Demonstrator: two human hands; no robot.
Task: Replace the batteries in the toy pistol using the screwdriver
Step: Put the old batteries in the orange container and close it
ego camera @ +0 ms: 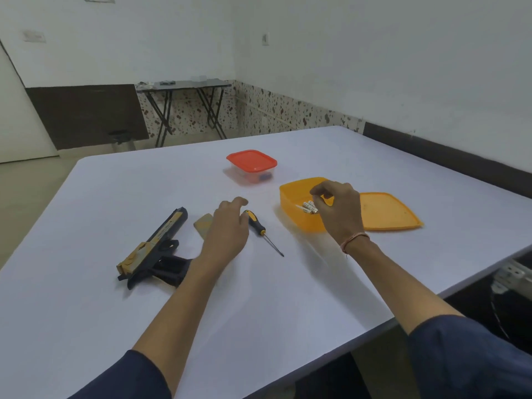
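Observation:
A black and tan toy pistol (155, 249) lies on its side at the left of the white table (288, 298). Its tan battery cover (203, 223) lies loose beside it. A screwdriver (260, 228) with a yellow and black handle rests between my hands. My left hand (227, 228) hovers flat over the table between cover and screwdriver, fingers apart, holding nothing. My right hand (338, 210) hangs over the open orange box (296, 197), fingertips pinched together above several white batteries (308, 208). Whether it holds one I cannot tell.
The orange lid (388, 211) lies to the right of the orange box. A clear box with a red lid (252, 165) stands further back. The table's right edge falls away near a metal frame (512, 276).

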